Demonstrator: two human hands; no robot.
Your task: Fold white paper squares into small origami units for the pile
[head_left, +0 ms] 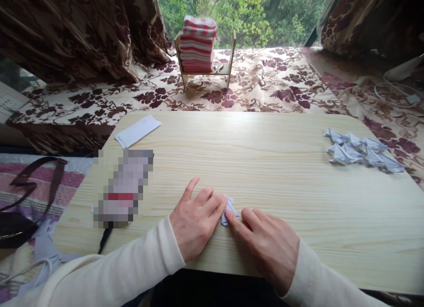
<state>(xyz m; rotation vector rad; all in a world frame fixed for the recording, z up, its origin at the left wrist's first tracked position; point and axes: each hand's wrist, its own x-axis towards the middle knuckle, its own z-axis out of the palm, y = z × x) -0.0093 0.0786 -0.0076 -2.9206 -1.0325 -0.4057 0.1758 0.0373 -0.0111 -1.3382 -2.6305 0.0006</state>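
1. Lying on the bench (278, 165) near its front edge, a small folded white paper (225, 221) shows creases, partly covered by fingers.
2. Left hand (198, 216) and right hand (270, 240) press it; I cannot tell whether either pinches.
3. Folded paper pieces (347, 153) cluster far right; white paper strips (138, 131) lie far left.

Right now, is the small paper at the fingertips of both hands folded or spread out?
Folded: the small paper shows creases and angled edges, with fingers of the left hand and right hand on it.
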